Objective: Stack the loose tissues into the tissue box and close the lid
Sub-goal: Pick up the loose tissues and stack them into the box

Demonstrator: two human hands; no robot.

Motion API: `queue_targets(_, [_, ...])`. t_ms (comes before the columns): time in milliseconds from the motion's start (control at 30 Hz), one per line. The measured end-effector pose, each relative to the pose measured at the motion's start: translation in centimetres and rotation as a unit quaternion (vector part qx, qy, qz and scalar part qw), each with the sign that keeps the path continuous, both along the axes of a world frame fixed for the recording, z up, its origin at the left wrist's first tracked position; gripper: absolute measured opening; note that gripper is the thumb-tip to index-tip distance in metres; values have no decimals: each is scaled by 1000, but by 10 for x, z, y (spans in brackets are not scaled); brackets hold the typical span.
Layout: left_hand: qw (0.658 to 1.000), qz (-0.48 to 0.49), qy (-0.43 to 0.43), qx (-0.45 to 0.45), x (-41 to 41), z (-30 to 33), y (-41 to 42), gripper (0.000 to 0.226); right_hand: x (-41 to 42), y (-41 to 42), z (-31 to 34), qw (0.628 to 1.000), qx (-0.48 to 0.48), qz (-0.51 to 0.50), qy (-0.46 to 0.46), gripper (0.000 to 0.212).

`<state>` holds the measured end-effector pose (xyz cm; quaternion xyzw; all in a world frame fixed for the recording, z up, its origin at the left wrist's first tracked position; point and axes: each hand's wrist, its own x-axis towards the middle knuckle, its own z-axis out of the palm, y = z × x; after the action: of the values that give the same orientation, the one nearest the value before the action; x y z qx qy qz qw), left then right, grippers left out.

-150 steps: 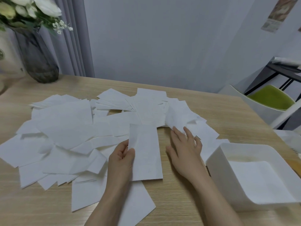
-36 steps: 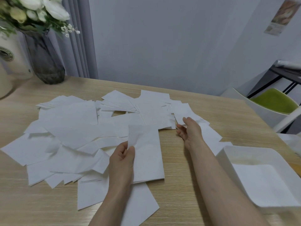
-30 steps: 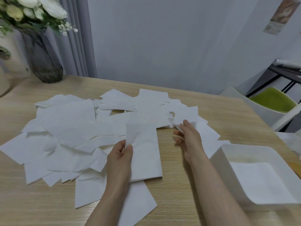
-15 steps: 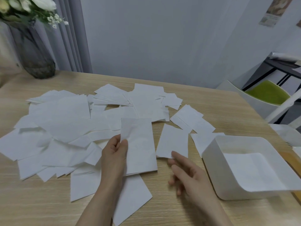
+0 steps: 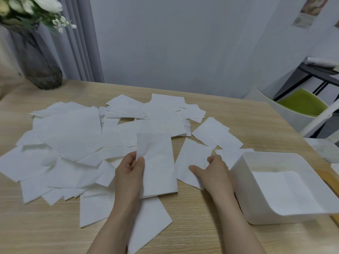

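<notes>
Several loose white tissues [image 5: 71, 143] lie spread over the wooden table. My left hand [image 5: 129, 171] pinches a small stack of folded tissues [image 5: 157, 165] by its left edge, just above the table. My right hand [image 5: 212, 169] grips a single tissue [image 5: 192, 158] lying to the right of the stack, thumb on top and fingers curled at its right edge. The white tissue box [image 5: 242, 182] stands open at the right, with a tissue [image 5: 282, 191] flat on its bottom. No lid can be made out.
A dark glass vase [image 5: 39, 65] with white flowers stands at the table's far left corner. A white chair with a green seat [image 5: 302, 105] sits beyond the right edge. Another white object [image 5: 324, 149] lies behind the box.
My right hand reached out to the far tissues, dragged one back toward me, and now grips it next to the stack. My left hand kept holding the stack in place.
</notes>
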<state>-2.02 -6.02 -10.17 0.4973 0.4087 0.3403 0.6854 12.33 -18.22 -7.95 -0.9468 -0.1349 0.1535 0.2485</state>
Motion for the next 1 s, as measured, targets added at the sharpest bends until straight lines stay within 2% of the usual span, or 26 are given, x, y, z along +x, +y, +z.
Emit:
queue_targets(133, [1000, -4, 6, 7, 0, -1, 1, 21, 5, 0, -3, 999, 48, -15, 19, 34])
queue_targets(300, [1000, -4, 11, 9, 1, -1, 0, 22, 0, 0, -2, 995, 104, 0, -2, 16])
queue_targets(467, [1000, -4, 17, 12, 1, -2, 0, 21, -4, -5, -3, 969, 246, -23, -21, 12])
queue_targets(633, [1000, -6, 13, 11, 1, -1, 0, 21, -4, -10, -3, 940, 336, -42, 53, 53])
queue_targets(667, [1000, -6, 12, 11, 1, -1, 0, 21, -3, -12, -3, 934, 351, -43, 58, 56])
queue_targets(700, [1000, -5, 13, 10, 0, 0, 0, 21, -3, -12, -1, 926, 370, -46, 63, 52])
queue_targets(800, [1000, -7, 11, 6, 0, 1, -1, 22, -7, -11, 11, 890, 444, -67, 78, 21])
queue_targets(933, [1000, -3, 5, 6, 1, 2, -2, 23, -22, -1, 22, 835, 526, -63, 151, 18])
queue_targets(1000, [1000, -3, 3, 6, 1, 2, -2, 23, -32, 8, 21, 824, 531, -42, 193, 16])
